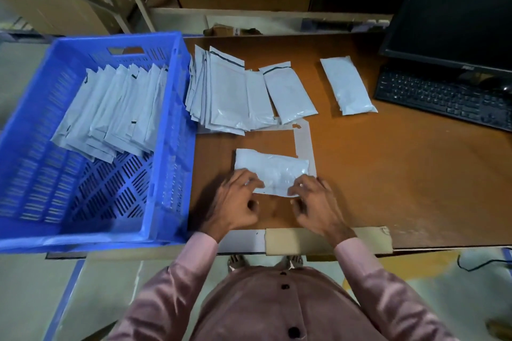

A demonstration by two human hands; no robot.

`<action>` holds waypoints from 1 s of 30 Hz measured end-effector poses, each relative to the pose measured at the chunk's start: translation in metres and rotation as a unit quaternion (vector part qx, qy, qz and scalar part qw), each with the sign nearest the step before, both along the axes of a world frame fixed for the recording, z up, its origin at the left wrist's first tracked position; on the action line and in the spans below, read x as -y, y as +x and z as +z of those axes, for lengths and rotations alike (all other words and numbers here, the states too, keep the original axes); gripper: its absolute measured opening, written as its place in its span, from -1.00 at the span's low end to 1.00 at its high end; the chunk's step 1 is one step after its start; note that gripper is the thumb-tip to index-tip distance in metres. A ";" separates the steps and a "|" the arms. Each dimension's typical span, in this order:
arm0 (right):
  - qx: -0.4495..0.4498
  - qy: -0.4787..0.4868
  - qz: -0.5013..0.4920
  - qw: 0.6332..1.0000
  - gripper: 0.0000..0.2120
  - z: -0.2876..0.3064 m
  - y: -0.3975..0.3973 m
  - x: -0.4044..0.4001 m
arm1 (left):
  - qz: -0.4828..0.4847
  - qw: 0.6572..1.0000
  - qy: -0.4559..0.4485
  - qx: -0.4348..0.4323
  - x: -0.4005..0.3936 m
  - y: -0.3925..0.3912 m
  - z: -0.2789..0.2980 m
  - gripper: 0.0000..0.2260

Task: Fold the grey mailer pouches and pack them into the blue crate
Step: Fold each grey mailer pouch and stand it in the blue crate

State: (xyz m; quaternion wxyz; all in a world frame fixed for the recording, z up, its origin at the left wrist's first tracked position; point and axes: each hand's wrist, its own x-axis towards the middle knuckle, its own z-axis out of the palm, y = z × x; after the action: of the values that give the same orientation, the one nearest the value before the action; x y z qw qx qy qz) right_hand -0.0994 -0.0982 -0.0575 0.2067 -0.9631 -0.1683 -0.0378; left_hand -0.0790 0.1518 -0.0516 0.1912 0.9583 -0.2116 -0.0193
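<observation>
A pale grey, crinkled pouch [270, 170] lies flat on the desk [388, 174], right of the blue crate [171, 147]. Left hand [235, 202] and right hand [313, 202] pinch its near edge with curled fingers.

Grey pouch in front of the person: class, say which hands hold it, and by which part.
Both hands: the left hand and right hand pinch the grey pouch along its near long edge, close to its two near corners.
</observation>
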 end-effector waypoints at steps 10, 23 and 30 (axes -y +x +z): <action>-0.062 -0.007 -0.065 0.996 -0.41 -0.035 0.033 -0.033 | 0.094 0.995 0.032 0.011 0.024 0.026 -0.037 -0.49; -0.075 -0.062 -0.065 0.993 -0.37 -0.044 0.039 -0.033 | 0.094 0.994 0.062 -0.002 0.026 0.030 -0.046 -0.46; -0.082 -0.066 -0.058 0.993 -0.36 -0.041 0.040 -0.033 | 0.092 0.993 0.065 -0.016 0.026 0.030 -0.040 -0.47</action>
State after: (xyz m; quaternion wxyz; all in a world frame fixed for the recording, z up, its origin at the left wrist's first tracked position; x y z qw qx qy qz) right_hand -0.0590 -0.0656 -0.0980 0.1531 -0.9826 -0.0969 0.0408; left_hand -0.0489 0.1259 -0.0916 0.1331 0.9837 -0.1173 -0.0303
